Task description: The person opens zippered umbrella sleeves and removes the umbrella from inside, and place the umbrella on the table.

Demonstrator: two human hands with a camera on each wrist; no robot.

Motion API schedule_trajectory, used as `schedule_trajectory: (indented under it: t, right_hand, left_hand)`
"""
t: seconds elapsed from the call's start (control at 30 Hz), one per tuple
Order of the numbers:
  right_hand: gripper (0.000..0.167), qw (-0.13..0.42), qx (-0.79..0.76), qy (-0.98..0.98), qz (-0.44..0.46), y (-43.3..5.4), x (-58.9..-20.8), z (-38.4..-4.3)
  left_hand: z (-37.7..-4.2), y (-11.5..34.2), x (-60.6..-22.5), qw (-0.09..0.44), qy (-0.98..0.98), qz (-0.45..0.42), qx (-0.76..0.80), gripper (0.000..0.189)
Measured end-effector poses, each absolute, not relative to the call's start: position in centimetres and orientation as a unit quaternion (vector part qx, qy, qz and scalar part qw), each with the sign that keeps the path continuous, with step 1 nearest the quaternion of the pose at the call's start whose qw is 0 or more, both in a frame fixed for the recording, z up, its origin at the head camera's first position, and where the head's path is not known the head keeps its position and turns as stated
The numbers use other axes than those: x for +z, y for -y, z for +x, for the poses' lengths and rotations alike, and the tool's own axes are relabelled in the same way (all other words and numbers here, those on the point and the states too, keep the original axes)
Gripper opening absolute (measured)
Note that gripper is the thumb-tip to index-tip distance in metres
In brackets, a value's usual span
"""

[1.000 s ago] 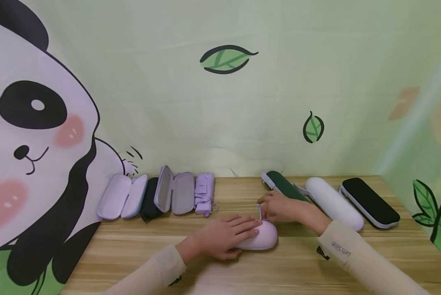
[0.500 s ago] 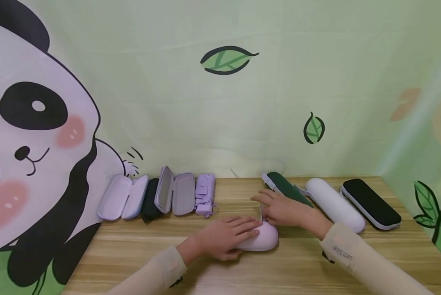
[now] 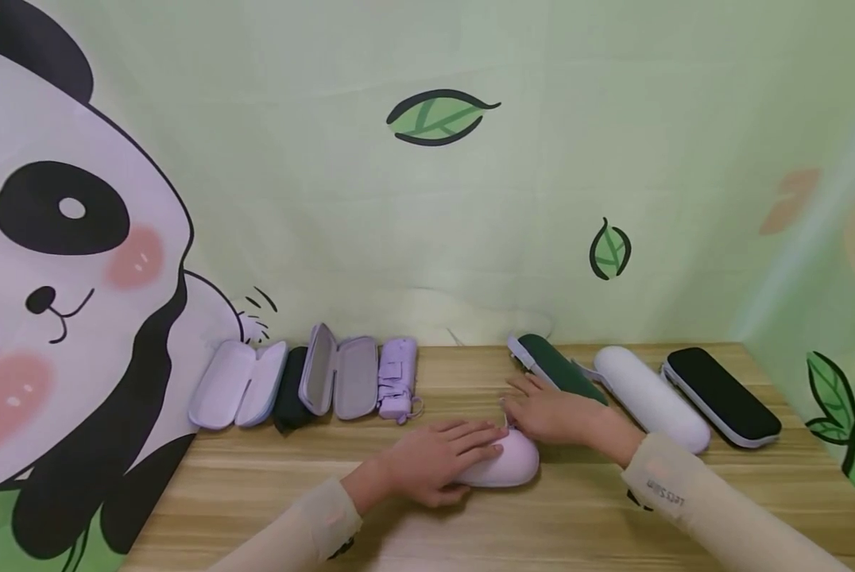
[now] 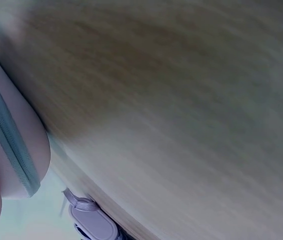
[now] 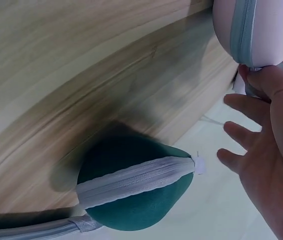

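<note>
Head view: pink case (image 3: 509,461) lies on the table (image 3: 270,492), in front of the other cases, in the same spot as half a second and one second ago. Left hand (image 3: 435,462) also unchanged: palm down over its left part, fingers nearly straight on top, not clenched.

Change is in the right hand (image 3: 559,411). Half a second ago its upper fingers reached out further to the left; now they are drawn in and lie lower. Thumb and forefinger pinch the strap (image 5: 254,91) at the far side of the pink case; in the right wrist view the other three fingers are spread and hold nothing. Green case (image 3: 552,367), white case (image 3: 649,397) and black case (image 3: 721,395) at right: no change noted. Same for the purple bundle (image 3: 397,373) at left.

Obscured: left hand covers much of the pink case top. Exact contact on the strap is hard to make out; in the head view it is only a thin pale line. Right arm hides the near end of the green case. Left wrist view is mostly blurred tabletop, with the pink case cut by the left edge; left hand barely enters. Right wrist view crops the pink case at the top.
</note>
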State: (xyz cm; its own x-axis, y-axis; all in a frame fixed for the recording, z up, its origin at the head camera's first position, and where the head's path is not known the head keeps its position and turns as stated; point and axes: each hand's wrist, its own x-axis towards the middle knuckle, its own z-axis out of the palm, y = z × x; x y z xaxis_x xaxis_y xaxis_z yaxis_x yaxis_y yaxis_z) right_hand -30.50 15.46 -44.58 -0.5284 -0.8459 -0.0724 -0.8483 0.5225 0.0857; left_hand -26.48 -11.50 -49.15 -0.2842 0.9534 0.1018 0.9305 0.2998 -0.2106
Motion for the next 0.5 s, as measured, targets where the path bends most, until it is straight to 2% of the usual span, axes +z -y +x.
schedule_trajectory:
  t: [0.1, 0.23, 0.33, 0.5]
  right_hand:
    - [0.027, -0.045, 0.075, -0.857, -0.508, -15.6, -44.7, -30.7]
    - [0.014, -0.122, 0.050, -0.838, -0.530, -15.9, -44.8, -31.2]
    - [0.003, -0.149, 0.018, -0.833, -0.532, -16.0, -45.0, -31.6]
    - [0.003, -0.171, 0.015, -0.824, -0.540, -15.9, -45.7, -32.0]
  left_hand:
    - [-26.5, 11.5, -49.1, 0.100, 0.802, -0.586, 0.052, 0.080]
    - [-26.6, 11.5, -49.1, 0.102, 0.810, -0.575, 0.058, 0.080]
    - [-26.8, 11.5, -49.1, 0.105, 0.815, -0.565, 0.072, 0.081]
    - [-26.7, 12.0, -48.8, 0.091, 0.826, -0.553, 0.065, 0.081]
